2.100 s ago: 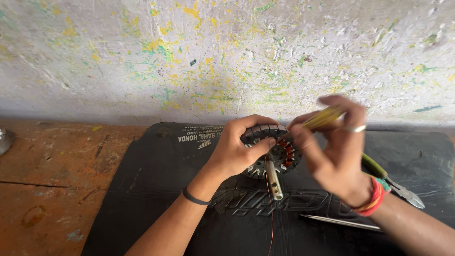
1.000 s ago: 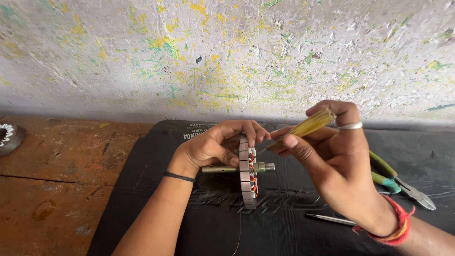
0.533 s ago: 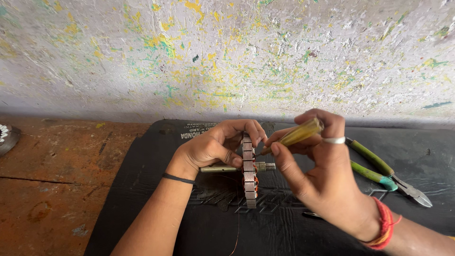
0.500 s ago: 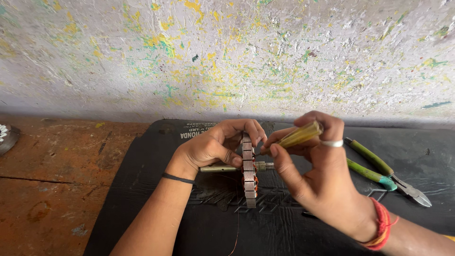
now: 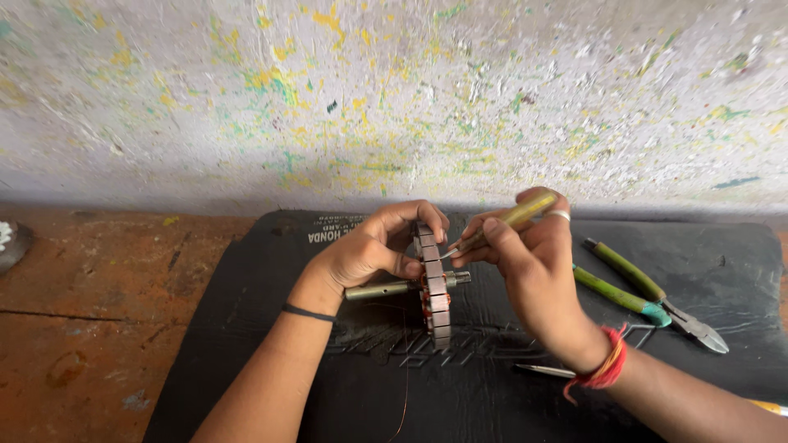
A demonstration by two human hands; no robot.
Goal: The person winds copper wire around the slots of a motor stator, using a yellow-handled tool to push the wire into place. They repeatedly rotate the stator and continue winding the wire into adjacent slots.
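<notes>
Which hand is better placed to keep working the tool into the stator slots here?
Right. The right hand holds the yellow-handled tool with its tip at the stator rim, while the left hand grips the stator, standing it on edge.

I read this as a small repair workshop: rough grey plaster wall [image 5: 394,98] flecked with yellow and green paint, worn rust-stained brown concrete floor [image 5: 107,303], black rubber work mat [image 5: 722,312] laid as a work surface, green-handled metal cutting pliers [image 5: 648,297] lying on it, and a thin metal pick [image 5: 542,371] nearby.
</notes>
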